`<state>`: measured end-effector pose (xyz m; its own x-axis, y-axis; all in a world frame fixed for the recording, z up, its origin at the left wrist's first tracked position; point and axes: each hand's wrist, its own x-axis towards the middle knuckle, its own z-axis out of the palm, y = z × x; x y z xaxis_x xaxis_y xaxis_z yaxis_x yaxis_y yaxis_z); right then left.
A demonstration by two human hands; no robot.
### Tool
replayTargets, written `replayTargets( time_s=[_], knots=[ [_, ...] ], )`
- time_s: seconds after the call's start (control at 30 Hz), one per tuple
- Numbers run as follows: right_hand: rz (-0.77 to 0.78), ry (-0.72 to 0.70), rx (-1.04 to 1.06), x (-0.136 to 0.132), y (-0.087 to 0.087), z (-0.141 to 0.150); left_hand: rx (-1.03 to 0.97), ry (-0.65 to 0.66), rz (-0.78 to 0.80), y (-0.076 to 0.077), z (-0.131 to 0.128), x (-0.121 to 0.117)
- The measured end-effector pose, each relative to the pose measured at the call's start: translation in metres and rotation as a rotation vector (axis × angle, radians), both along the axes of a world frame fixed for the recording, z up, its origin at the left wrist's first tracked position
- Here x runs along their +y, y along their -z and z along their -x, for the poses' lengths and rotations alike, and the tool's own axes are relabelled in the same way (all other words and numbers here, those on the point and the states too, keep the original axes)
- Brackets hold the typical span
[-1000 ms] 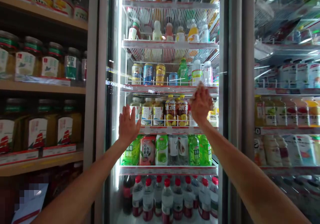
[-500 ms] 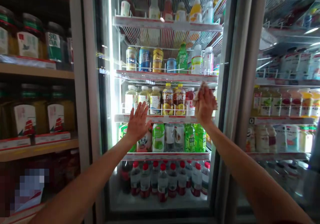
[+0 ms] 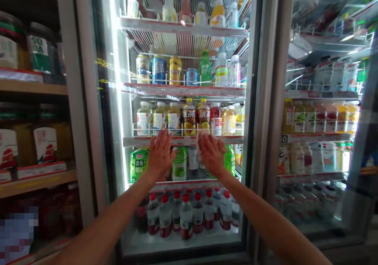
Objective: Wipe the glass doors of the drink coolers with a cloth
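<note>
A closed glass door [image 3: 183, 93] of a drinks fridge stands in front of me. My left hand [image 3: 161, 156] lies flat against the glass, fingers stretched upward, before the row of green bottles. To its right, my right hand [image 3: 211, 154] presses a pale crumpled cloth [image 3: 201, 136] to the glass. The cloth shows beyond the fingertips and along the hand's sides; the palm hides the rest. Behind the glass, iced tea bottles with yellow caps [image 3: 189, 117] stand just above the right hand.
Red-capped bottles [image 3: 186, 217] stand on the fridge floor. A metal door frame [image 3: 267, 99] divides this fridge from another fridge with bottles [image 3: 321, 117] at right. On the left, wooden shelves [image 3: 35, 87] hold large jars [image 3: 39, 48].
My right hand has slid the cloth left and down across the glass, closer to my left hand. The left hand stays flat on the door. My view has shifted slightly right.
</note>
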<state>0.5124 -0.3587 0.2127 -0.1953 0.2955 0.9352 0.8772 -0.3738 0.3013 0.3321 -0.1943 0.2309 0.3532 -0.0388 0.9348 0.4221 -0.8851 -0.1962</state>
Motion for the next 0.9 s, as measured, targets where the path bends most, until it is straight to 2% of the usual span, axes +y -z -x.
replayTargets(
  time_s=[0.07,0.13,0.17,0.27,0.33,0.4,0.5,0.53,0.57,0.63,0.7,0.73,0.77,0.8,0.83,0.9],
  knots=[
    [0.184,-0.030,-0.155,0.002,0.021,0.008,0.024,-0.008,-0.037,0.008,0.002,-0.001],
    [0.173,-0.005,-0.167,-0.011,0.016,-0.004,0.055,-0.011,-0.059,0.016,0.006,0.000],
    [0.076,0.029,-0.110,-0.020,0.006,-0.016,0.071,-0.010,-0.065,0.019,0.009,0.000],
    [-0.347,0.141,0.148,-0.037,-0.028,-0.044,0.099,-0.007,-0.064,0.029,0.014,-0.001],
    [-0.441,0.158,0.204,-0.031,-0.026,-0.040,0.098,-0.005,-0.056,0.036,0.015,-0.004],
    [-0.273,0.104,0.094,-0.015,0.001,-0.019,0.109,0.005,-0.063,0.042,0.014,-0.008],
    [0.150,-0.017,-0.169,-0.003,0.051,0.011,0.145,0.027,-0.107,0.050,0.017,-0.010],
    [0.236,-0.034,-0.213,-0.005,0.058,0.012,0.152,0.028,-0.113,0.053,0.019,-0.009],
    [0.263,-0.032,-0.219,-0.011,0.058,0.008,0.152,0.025,-0.111,0.056,0.021,-0.007],
    [0.103,0.025,-0.114,-0.025,0.037,-0.011,0.151,0.014,-0.096,0.059,0.026,-0.003],
    [-0.186,0.103,0.057,-0.036,0.007,-0.033,0.156,0.004,-0.078,0.062,0.028,0.000],
    [-0.300,0.129,0.120,-0.038,-0.004,-0.041,0.156,0.002,-0.069,0.063,0.028,0.000],
    [-0.347,0.138,0.146,-0.037,-0.009,-0.043,0.155,0.000,-0.058,0.064,0.027,0.000],
    [-0.326,0.129,0.133,-0.035,-0.006,-0.040,0.151,-0.004,-0.046,0.066,0.026,-0.001],
    [-0.253,0.106,0.089,-0.031,0.006,-0.033,0.146,-0.007,-0.034,0.068,0.024,-0.003],
    [-0.058,0.049,-0.031,-0.024,0.043,-0.012,0.149,-0.012,-0.024,0.073,0.022,-0.006]
  ],
)
